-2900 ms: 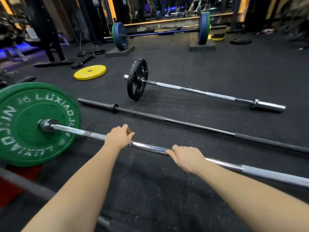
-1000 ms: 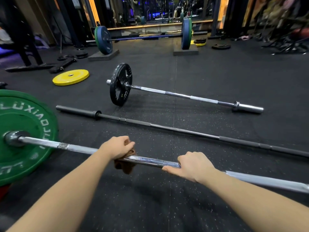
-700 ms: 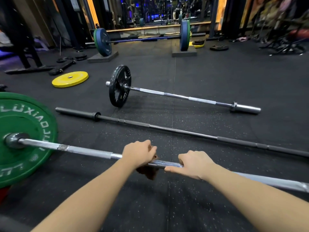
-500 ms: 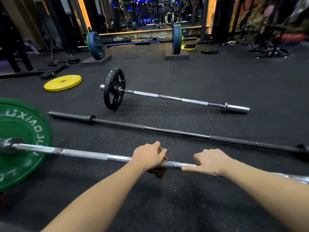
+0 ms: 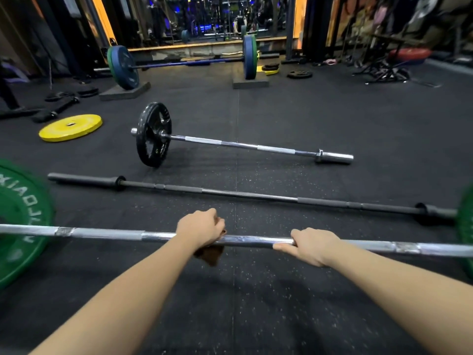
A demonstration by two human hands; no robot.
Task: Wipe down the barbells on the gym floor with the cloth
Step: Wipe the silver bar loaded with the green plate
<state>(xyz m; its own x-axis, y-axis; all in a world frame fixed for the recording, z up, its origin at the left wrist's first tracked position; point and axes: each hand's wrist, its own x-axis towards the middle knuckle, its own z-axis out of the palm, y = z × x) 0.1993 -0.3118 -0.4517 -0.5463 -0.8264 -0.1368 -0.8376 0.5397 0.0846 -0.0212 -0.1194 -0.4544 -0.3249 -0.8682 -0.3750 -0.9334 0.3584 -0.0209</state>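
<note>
Wiping has reached the middle of the nearest chrome steel barbell with green plates (image 5: 107,233). Its right half, the bare black barbell (image 5: 250,197) and the chrome barbell with one black plate (image 5: 240,144) seem left to do. The left hand (image 5: 198,230) clasps the small brown cloth (image 5: 210,254) round the shaft, and the right hand (image 5: 311,245) grips bare steel. Earlier the cloth was nearer the left green plate (image 5: 20,216).

L hand (image 5: 199,228) & R hand (image 5: 313,245) bare, forearms (image 5: 128,290) bare too

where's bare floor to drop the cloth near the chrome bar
Bare floor lies between the chrome bar and the black bar, and wide right of the one-plate bar. Crowded around the yellow plate at far left.
</note>
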